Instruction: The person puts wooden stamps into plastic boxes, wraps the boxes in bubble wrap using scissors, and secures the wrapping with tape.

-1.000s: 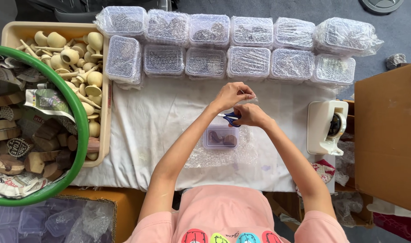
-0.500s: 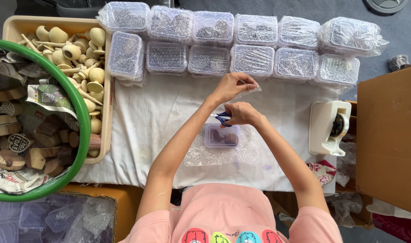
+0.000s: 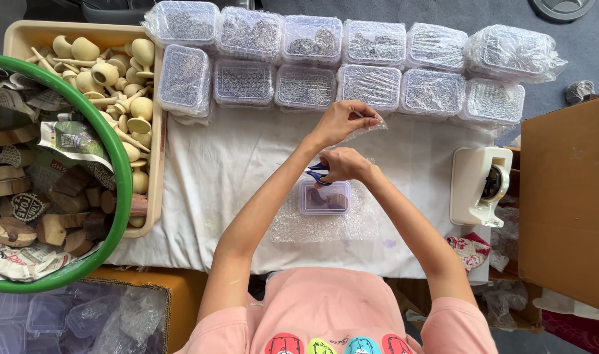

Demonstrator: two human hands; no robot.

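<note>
right hand (image 3: 344, 164) grip closed on blue scissors (image 3: 318, 173); left hand (image 3: 342, 121) pinches bubble wrap (image 3: 368, 129) just above.

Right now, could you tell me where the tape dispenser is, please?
In the head view the white tape dispenser stands at the right end of the white cloth, beside the cardboard box and right of the right hand.

Small lidded box (image 3: 324, 197) sits on bubble wrap sheet (image 3: 322, 219), mid table (image 3: 208, 170). Wrapped boxes (image 3: 352, 59) in 2 rows behind it. Tape dispenser (image 3: 478, 185) to the right, cardboard box (image 3: 568, 196) beyond. Tray (image 3: 83, 36) w/ wooden cups left, basin (image 3: 119, 164) overlapping it.
</note>
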